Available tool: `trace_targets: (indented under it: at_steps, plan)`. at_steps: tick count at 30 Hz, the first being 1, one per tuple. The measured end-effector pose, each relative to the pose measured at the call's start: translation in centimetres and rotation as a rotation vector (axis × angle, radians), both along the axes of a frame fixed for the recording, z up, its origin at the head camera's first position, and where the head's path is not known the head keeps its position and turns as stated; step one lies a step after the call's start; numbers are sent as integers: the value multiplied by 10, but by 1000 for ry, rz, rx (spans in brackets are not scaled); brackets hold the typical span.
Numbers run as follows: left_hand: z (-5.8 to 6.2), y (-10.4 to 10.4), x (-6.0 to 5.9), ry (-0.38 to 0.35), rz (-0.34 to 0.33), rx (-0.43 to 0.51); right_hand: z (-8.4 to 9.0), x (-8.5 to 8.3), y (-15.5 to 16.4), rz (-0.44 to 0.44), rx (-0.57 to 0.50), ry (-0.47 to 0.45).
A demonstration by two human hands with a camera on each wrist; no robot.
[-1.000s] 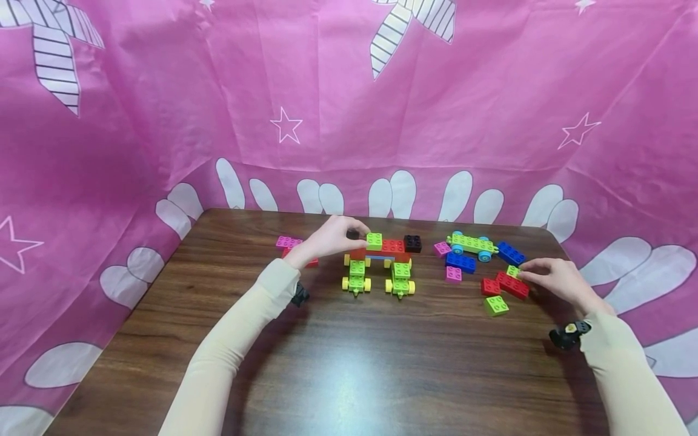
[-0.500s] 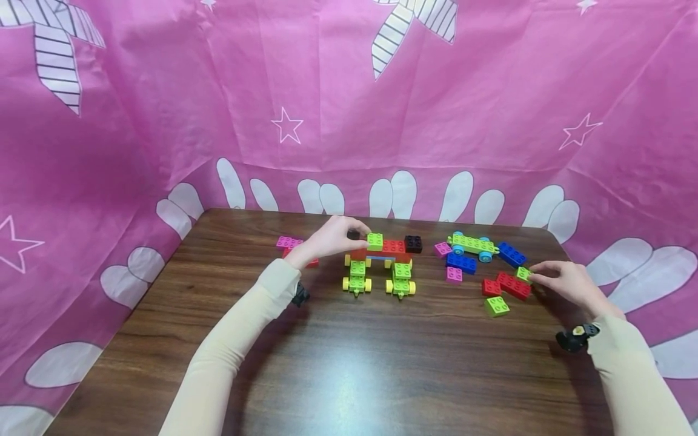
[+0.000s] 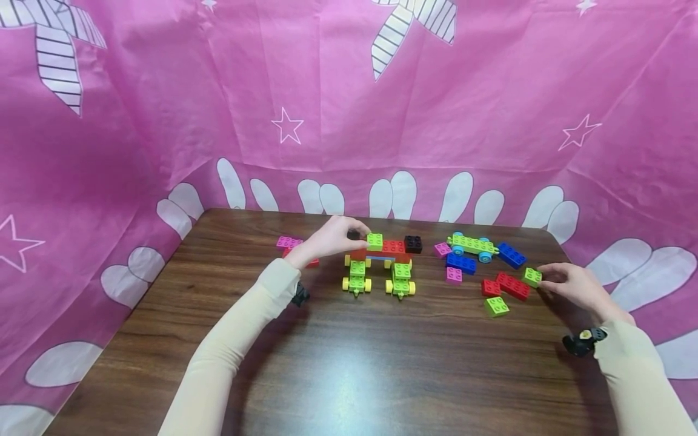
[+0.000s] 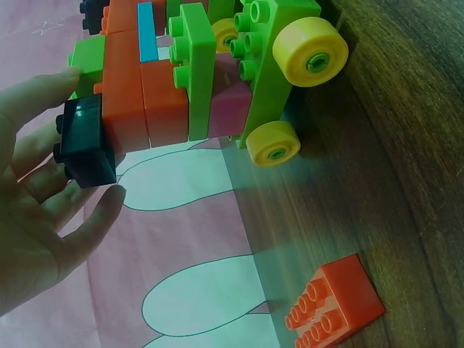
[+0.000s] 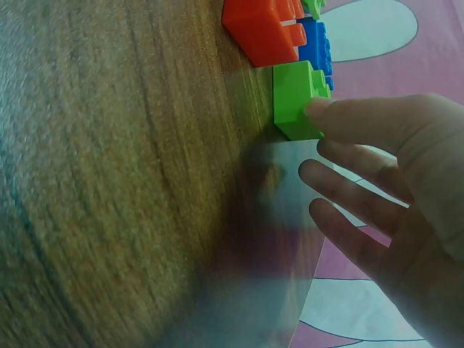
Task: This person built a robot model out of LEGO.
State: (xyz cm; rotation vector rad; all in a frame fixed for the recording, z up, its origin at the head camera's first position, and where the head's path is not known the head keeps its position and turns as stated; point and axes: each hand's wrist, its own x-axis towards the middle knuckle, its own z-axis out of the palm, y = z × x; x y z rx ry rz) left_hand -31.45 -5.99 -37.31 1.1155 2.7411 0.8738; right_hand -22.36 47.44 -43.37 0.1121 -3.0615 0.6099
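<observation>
My left hand (image 3: 334,239) is at the top left of a toy-brick build, where its thumb and index finger pinch a lime green brick (image 3: 374,241) standing on red bricks (image 3: 393,246). In the left wrist view, the other fingers spread around a black brick (image 4: 88,138) at the build's end. The build rests on green wheeled bases with yellow wheels (image 4: 310,52). On the right, my right hand (image 3: 578,289) pinches another lime green brick (image 3: 532,277), low at the table. The right wrist view shows the thumb on this brick's studded side, the other fingers held away.
Left of my right hand lie red bricks (image 3: 512,286), a loose lime green brick (image 3: 497,306), blue bricks (image 3: 460,263) and pink bricks (image 3: 454,275). A green wheeled base (image 3: 472,244) with blue wheels stands behind. Pink (image 3: 288,242) and red bricks lie beyond my left forearm.
My right hand has moved to the right and slightly nearer, drawing the lime green brick away from the red and blue bricks. The left hand and the build have stayed put.
</observation>
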Motion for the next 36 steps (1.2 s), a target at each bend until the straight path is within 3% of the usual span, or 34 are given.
trace_targets:
  at_steps: [9, 25, 36]
  plan:
    - [-1, 0, 0, -6, 2, 0, -6, -2, 3, -24, -9, -49]
    - [0, 0, 1, -16, 5, -1, -2, 2, 3, -37, 0, -27]
    - [-3, 0, 0, -21, 8, 1, 22, -3, -12, 10, 26, 173]
